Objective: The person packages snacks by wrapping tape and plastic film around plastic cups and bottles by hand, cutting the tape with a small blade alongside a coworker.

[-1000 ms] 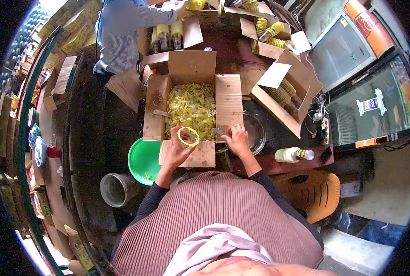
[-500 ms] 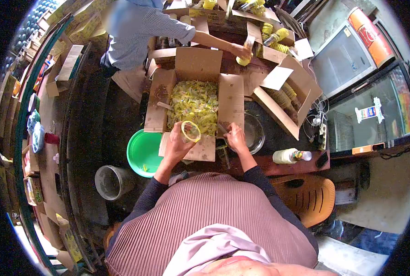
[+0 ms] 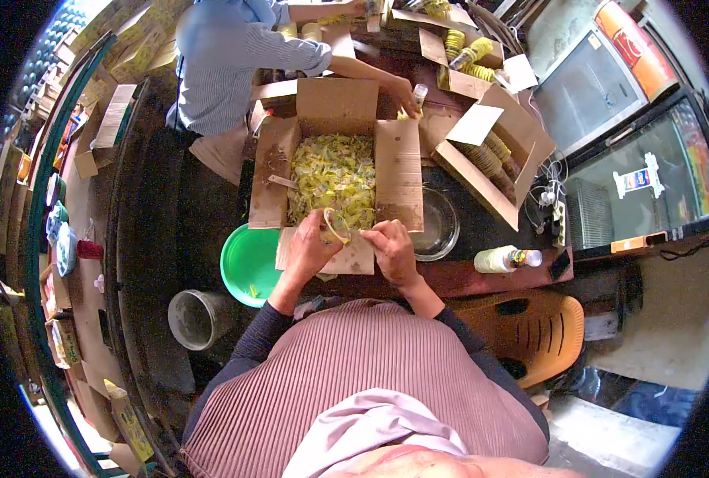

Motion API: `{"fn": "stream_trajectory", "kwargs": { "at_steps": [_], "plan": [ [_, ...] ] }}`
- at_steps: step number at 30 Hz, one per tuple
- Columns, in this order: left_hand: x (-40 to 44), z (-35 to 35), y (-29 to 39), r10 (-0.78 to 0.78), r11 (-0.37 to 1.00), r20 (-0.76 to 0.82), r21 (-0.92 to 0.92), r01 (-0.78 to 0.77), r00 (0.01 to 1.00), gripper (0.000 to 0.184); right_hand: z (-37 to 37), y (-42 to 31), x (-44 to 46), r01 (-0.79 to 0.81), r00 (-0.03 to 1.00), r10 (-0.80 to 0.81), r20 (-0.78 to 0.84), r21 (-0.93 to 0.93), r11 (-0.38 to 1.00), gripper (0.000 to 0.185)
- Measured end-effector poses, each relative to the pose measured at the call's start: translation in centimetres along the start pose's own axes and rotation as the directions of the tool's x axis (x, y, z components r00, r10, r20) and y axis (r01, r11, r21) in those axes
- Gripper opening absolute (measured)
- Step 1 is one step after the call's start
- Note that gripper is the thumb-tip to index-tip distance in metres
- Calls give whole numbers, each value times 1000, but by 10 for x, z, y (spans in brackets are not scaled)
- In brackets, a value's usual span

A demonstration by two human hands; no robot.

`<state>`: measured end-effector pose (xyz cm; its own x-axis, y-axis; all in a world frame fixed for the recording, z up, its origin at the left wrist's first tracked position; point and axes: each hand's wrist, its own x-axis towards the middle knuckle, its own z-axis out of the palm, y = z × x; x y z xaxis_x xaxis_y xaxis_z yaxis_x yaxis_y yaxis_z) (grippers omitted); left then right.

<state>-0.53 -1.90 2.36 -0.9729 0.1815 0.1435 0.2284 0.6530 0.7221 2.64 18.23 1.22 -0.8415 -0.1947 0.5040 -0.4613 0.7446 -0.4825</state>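
My left hand (image 3: 310, 243) is closed around a small round container with a yellow rim (image 3: 336, 226), held tilted over the near flap of an open cardboard box (image 3: 400, 171). Small yellow and whitish pieces (image 3: 330, 175) fill that box. Just right of the container, my right hand (image 3: 394, 251) has its fingers pinched together near the rim; what they hold, if anything, is too small to make out. A light strip (image 3: 283, 182) lies at the box's left edge.
Left of my hands is a green basin (image 3: 247, 267), with a grey bucket (image 3: 195, 319) below. A glass bowl (image 3: 438, 227) and a bottle (image 3: 498, 259) are at right. Another box (image 3: 482, 159) holds stacked items. Across the table, a co-worker's hand (image 3: 404, 97) is near a small bottle.
My right hand has come left and up to the container, which has turned more edge-on. The dark flat tool it held no longer shows. The co-worker's arm has reached out over the table.
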Motion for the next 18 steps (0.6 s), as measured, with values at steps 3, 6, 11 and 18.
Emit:
{"fn": "stream_trajectory", "kwargs": {
  "at_steps": [3, 6, 11, 18],
  "plan": [
    [3, -8, 8, -49, 998, 91, 36, 46, 995, 51, 4, 2, -2, 64, 997, -62, 37, -70, 995, 22],
    [7, -2, -4, -24, 999, 110, -22, 27, 994, 48, 1, -3, -1, 130, 992, -129, 17, -143, 981, 24],
    [14, -5, -3, -18, 998, 241, -60, 34, 970, 52, 1, -4, 2, 207, 978, -210, 19, -256, 944, 22],
    [23, 2, -22, 24, 972, 280, -231, 43, 960, 51, -2, 2, 18, 187, 981, -175, 78, -186, 965, 21]
  ]
}}
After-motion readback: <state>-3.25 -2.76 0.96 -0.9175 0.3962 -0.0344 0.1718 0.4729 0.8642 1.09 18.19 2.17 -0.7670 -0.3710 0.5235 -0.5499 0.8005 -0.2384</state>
